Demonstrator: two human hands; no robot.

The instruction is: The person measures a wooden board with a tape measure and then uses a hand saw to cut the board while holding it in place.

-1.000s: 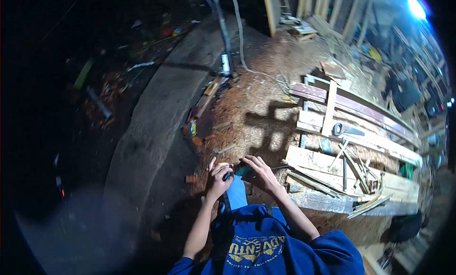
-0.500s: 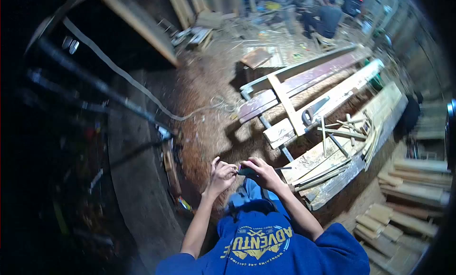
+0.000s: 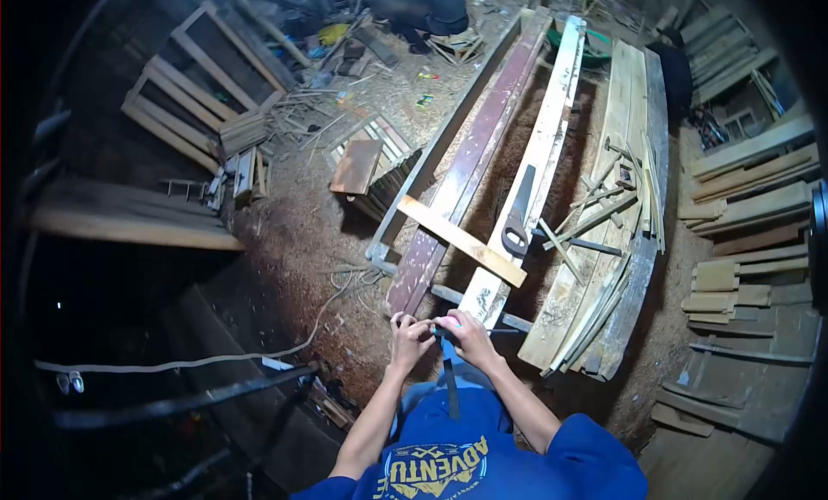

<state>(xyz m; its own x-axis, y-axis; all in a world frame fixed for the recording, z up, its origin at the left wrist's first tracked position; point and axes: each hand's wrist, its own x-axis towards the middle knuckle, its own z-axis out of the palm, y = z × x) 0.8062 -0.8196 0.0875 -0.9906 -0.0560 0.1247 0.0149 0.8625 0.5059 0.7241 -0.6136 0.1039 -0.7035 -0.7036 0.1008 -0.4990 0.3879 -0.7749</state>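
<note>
My left hand is closed in a pinch in front of my body. Right beside it, my right hand curls round a small dark object with touches of teal and pink; I cannot tell what it is. A thin dark rod sticks out to the right past that hand. Just beyond the fingers lie the near ends of a reddish-brown plank and a pale beam. A short crosspiece spans both, and a handsaw rests on the beam.
To the right, a wide bench of boards carries loose sticks and a hammer. Stacked timber lines the right side. A small wooden stand stands left of the planks, a cable crosses the floor, and a person crouches at the back.
The view has swung right, so the planks and bench now run more upright through the middle. Both hands stay close together at the small object; the left fingers have drawn in.
</note>
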